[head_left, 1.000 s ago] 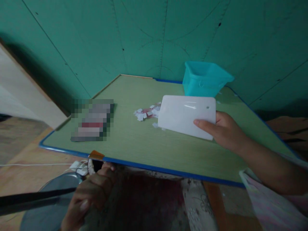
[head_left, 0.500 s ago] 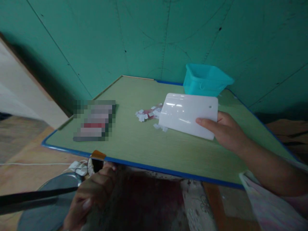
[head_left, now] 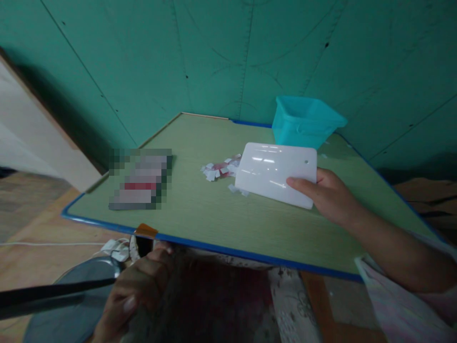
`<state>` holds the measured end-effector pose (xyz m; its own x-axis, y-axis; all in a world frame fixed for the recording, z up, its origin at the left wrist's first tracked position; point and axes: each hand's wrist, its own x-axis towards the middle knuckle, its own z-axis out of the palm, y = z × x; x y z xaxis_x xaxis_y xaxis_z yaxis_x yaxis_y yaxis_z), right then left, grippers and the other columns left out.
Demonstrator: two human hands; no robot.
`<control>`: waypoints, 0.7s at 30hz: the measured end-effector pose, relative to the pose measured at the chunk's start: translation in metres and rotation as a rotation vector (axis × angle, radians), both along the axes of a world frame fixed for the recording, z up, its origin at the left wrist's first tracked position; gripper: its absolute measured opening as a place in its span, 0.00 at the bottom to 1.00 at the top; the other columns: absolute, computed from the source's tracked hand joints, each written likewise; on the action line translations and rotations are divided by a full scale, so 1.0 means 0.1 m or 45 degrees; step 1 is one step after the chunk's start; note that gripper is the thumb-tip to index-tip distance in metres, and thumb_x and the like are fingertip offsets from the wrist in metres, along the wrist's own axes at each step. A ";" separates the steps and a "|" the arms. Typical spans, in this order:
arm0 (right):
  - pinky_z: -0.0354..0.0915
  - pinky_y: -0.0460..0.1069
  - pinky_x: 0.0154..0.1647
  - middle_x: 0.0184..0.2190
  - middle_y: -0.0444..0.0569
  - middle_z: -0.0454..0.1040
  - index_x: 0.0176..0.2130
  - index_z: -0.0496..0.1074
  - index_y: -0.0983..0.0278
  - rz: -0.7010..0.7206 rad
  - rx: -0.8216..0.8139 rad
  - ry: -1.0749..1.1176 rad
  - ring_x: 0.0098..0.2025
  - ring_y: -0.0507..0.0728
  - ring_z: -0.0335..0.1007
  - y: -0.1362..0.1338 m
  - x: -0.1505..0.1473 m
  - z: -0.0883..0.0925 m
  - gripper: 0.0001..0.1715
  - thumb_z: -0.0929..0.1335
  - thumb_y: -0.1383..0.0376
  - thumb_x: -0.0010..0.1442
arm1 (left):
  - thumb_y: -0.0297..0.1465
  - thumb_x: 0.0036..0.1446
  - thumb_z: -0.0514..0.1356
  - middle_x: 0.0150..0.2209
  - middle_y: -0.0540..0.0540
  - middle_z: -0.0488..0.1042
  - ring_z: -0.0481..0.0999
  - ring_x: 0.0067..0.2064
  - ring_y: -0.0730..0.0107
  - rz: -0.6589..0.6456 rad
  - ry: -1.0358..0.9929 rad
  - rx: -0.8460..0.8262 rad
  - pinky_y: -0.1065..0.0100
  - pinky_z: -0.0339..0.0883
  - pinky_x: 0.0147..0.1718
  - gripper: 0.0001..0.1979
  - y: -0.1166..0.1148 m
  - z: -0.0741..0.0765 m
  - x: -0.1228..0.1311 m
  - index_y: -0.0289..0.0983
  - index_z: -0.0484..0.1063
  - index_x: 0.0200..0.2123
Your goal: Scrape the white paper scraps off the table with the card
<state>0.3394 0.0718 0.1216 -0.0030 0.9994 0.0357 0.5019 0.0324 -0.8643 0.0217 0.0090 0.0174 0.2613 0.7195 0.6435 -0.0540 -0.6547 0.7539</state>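
My right hand [head_left: 326, 193] grips a white plastic scraper [head_left: 276, 174], a flat glossy plate with a small hole near one corner, thumb on top and fingers hidden beneath. The scraper's left edge is beside a small heap of white and reddish paper scraps [head_left: 221, 169] on the table and covers part of it. Below the table's front edge, at the lower left, my left hand [head_left: 137, 286] is closed with curled fingers. Whatever lies inside that hand, if anything, is hidden. A dark bar [head_left: 53, 293] reaches from the left up to it.
The green table [head_left: 193, 214] has a blue edge. A turquoise plastic basket [head_left: 303, 124] stands at the back right. A pixelated flat object [head_left: 141, 181] lies on the left. A round grey stool-like top [head_left: 74, 305] is below. Behind rises a green wall [head_left: 214, 47].
My right hand has drawn the scraper slightly to the left and a little down. My left hand and the scraps look the same.
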 end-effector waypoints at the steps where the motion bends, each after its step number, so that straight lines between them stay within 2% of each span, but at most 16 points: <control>1: 0.67 0.54 0.34 0.35 0.48 0.76 0.35 0.72 0.62 0.010 -0.003 0.001 0.34 0.59 0.71 0.00 0.00 0.00 0.14 0.66 0.56 0.51 | 0.47 0.46 0.50 0.10 0.50 0.59 0.63 0.18 0.57 0.006 0.006 -0.003 0.48 0.64 0.26 0.16 0.01 0.04 0.03 0.46 0.62 0.14; 5: 0.67 0.55 0.36 0.36 0.48 0.76 0.36 0.72 0.61 0.030 -0.011 -0.014 0.36 0.59 0.71 -0.01 0.00 0.01 0.14 0.66 0.56 0.52 | 0.47 0.43 0.53 0.12 0.49 0.60 0.66 0.22 0.54 0.010 0.031 -0.009 0.45 0.65 0.29 0.16 0.05 0.24 0.18 0.47 0.61 0.12; 8: 0.67 0.55 0.37 0.37 0.48 0.76 0.37 0.72 0.62 0.005 0.025 -0.018 0.36 0.59 0.71 0.00 0.00 0.00 0.14 0.66 0.57 0.52 | 0.46 0.43 0.53 0.12 0.49 0.61 0.67 0.23 0.53 0.006 0.042 -0.010 0.45 0.66 0.30 0.15 0.03 0.30 0.23 0.47 0.60 0.12; 11: 0.67 0.54 0.36 0.37 0.49 0.76 0.37 0.72 0.63 -0.004 0.058 -0.024 0.36 0.59 0.71 0.02 0.01 -0.01 0.14 0.66 0.58 0.52 | 0.45 0.43 0.54 0.12 0.49 0.61 0.67 0.23 0.53 0.002 0.053 -0.011 0.44 0.66 0.31 0.15 0.00 0.29 0.24 0.47 0.60 0.12; 15: 0.67 0.52 0.31 0.33 0.47 0.77 0.34 0.73 0.63 -0.013 0.067 -0.023 0.32 0.58 0.72 0.03 0.01 -0.02 0.13 0.66 0.58 0.50 | 0.45 0.43 0.54 0.12 0.50 0.61 0.67 0.22 0.54 -0.004 0.063 -0.014 0.44 0.66 0.30 0.14 -0.01 0.27 0.22 0.47 0.62 0.12; 21: 0.66 0.50 0.25 0.27 0.45 0.77 0.29 0.73 0.60 0.063 -0.012 0.009 0.27 0.56 0.71 0.00 -0.01 -0.01 0.10 0.67 0.58 0.48 | 0.44 0.45 0.51 0.11 0.52 0.61 0.64 0.17 0.59 -0.032 0.062 -0.048 0.47 0.64 0.26 0.13 0.00 0.20 0.09 0.47 0.64 0.14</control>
<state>0.3386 0.0718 0.1207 -0.0522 0.9983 0.0269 0.4941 0.0492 -0.8680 0.0307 0.0094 0.0377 0.3100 0.7359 0.6020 -0.0325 -0.6246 0.7803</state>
